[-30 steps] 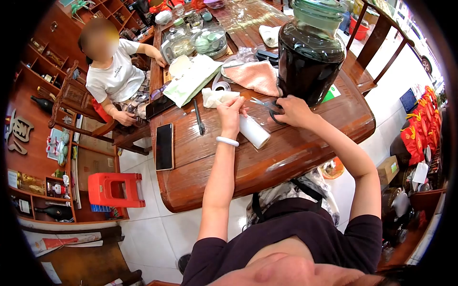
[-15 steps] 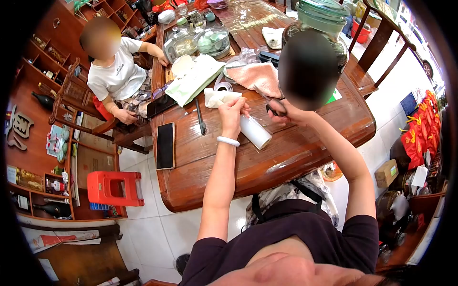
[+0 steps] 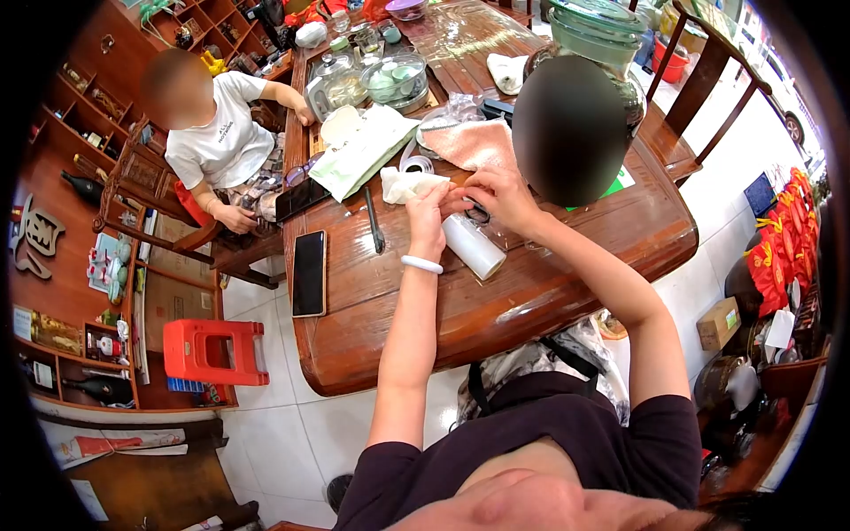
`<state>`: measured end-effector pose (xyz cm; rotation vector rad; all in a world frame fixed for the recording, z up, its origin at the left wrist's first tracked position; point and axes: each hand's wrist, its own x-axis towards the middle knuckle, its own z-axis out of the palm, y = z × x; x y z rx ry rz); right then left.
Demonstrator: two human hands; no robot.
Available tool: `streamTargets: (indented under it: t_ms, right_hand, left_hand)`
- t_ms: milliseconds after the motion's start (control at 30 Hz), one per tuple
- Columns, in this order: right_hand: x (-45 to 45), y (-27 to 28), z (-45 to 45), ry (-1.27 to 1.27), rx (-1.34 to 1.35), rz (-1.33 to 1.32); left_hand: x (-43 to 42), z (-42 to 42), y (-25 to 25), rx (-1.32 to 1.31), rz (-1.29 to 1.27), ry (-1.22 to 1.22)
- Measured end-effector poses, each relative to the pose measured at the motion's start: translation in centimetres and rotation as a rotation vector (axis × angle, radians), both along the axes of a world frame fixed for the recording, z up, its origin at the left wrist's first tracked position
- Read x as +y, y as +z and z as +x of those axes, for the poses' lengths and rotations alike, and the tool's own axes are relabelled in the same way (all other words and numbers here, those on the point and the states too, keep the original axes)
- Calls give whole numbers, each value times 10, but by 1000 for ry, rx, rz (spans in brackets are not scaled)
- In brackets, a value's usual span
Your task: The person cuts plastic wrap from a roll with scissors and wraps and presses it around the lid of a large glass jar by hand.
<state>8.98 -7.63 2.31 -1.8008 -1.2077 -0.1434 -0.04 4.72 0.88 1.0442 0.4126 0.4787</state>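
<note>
My left hand, with a white bangle at its wrist, is closed beside a crumpled white cloth or tissue; what its fingers pinch is too small to name. Its fingertips meet those of my right hand. Under the right fingers the dark handle of the scissors shows, and the blades are hidden. A clear-wrapped white roll lies just below both hands. Beyond them are a pink towel and a roll of ribbon.
A phone and a black pen-like stick lie on the wooden table. A large glass jar stands at the right, partly covered by a dark blur. A seated person is at the left, near a red stool.
My right hand has moved left from beside the jar to meet my left hand. The scissors' blades showed earlier; now only a handle shows. My left hand has barely moved.
</note>
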Motion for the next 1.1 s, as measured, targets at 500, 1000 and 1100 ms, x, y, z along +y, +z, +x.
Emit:
streamTargets:
  t_ms: [500,1000,1100]
  right_hand:
    - [28,-2,-10,-49,-328,8]
    - [19,-4,-5,-117,51,-4]
    - [21,-5,-2,-119,70,25]
  left_hand:
    - [7,3,-12,-43,-105,54]
    - [4,1,-4,-1,-84,-16]
    - [2,2,-4,-3,-31,-30]
